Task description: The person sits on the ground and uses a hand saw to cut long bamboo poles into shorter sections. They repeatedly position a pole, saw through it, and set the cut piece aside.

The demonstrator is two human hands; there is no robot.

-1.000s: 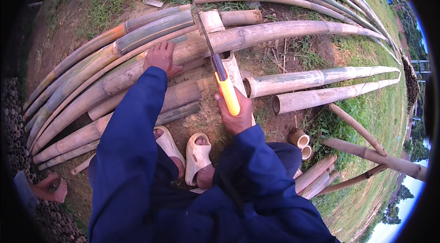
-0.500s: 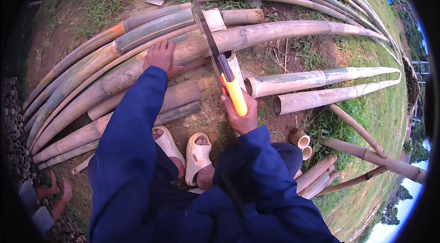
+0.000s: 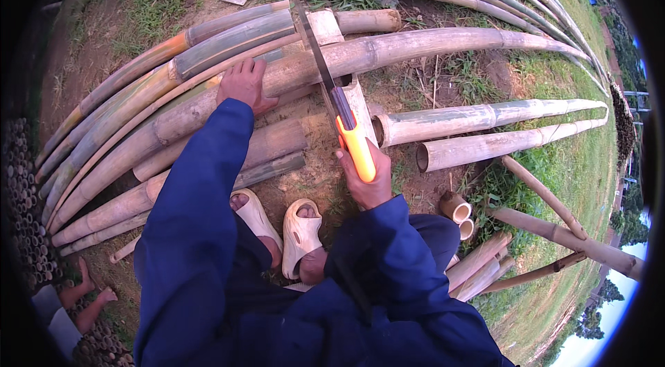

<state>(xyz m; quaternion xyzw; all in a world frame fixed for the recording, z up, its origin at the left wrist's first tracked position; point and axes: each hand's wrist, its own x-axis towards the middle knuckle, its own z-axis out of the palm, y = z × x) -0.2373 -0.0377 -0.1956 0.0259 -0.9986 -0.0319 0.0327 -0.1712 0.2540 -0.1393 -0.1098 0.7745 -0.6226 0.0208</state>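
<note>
My right hand (image 3: 367, 173) grips a hand saw (image 3: 357, 147) by its yellow-orange handle. The saw's long thin blade points away from me and crosses a thick tan bamboo pole (image 3: 415, 45). Blade and pole appear to touch, but the blade hides the cut line. To the left of the saw, my left hand (image 3: 242, 86) lies over the same pole, its fingers curled across the top. Beneath the pole near the saw, a pale wooden support (image 3: 357, 100) shows, partly covered by the pole.
Several bamboo poles (image 3: 145, 66) lie at the far left, with others at the far right. Two cut poles (image 3: 478, 118) rest right of the saw. Short bamboo pieces (image 3: 456, 208) stand by my right knee. At the lower left are another person's feet (image 3: 90, 294) beside stacked bamboo sections (image 3: 24, 208).
The saw handle and my right hand have shifted slightly toward me, drawing the blade a little back across the pole. My left hand stays in place on the bamboo.
</note>
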